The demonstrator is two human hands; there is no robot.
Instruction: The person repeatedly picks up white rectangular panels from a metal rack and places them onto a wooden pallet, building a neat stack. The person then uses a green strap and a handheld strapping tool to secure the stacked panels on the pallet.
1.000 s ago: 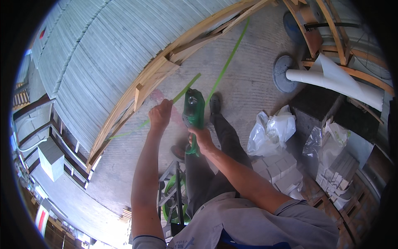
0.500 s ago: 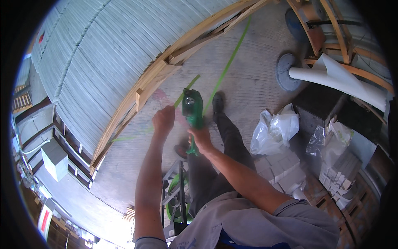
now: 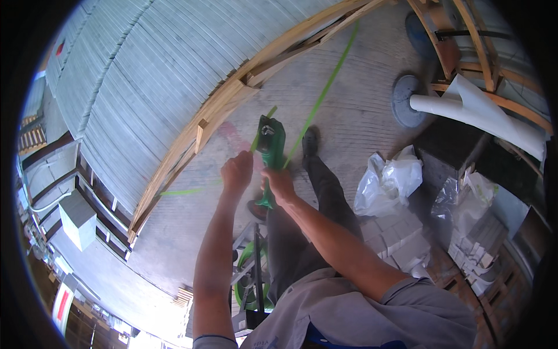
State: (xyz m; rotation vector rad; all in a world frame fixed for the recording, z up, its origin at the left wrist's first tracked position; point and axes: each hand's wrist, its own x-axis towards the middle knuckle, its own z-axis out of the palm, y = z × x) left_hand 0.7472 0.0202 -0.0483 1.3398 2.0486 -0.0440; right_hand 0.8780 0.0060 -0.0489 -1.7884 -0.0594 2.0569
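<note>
A green and black hand-held strapping tool (image 3: 273, 142) is in my right hand (image 3: 280, 186), with the fingers closed around its grip. Just left of it, my left hand (image 3: 236, 173) is closed on a green plastic strap (image 3: 272, 111), whose short end sticks up past the tool. Another length of green strap (image 3: 323, 93) runs from beside the tool across the floor to the far side. Ahead and to the left stands a large stack of pale corrugated sheets (image 3: 168, 58) on a wooden pallet (image 3: 200, 131). How the strap sits in the tool cannot be made out.
By my left leg stands a strap cart with a green reel (image 3: 247, 279). To the right are a white plastic bag (image 3: 388, 180), stacked grey blocks (image 3: 395, 235), a black box (image 3: 450, 145), and a white roll (image 3: 476, 113) by a round grey disc (image 3: 407, 100).
My left hand has moved slightly right, closer to the strapping tool. The tool has shifted a little away from me and stands straighter. My right hand stays on its grip.
</note>
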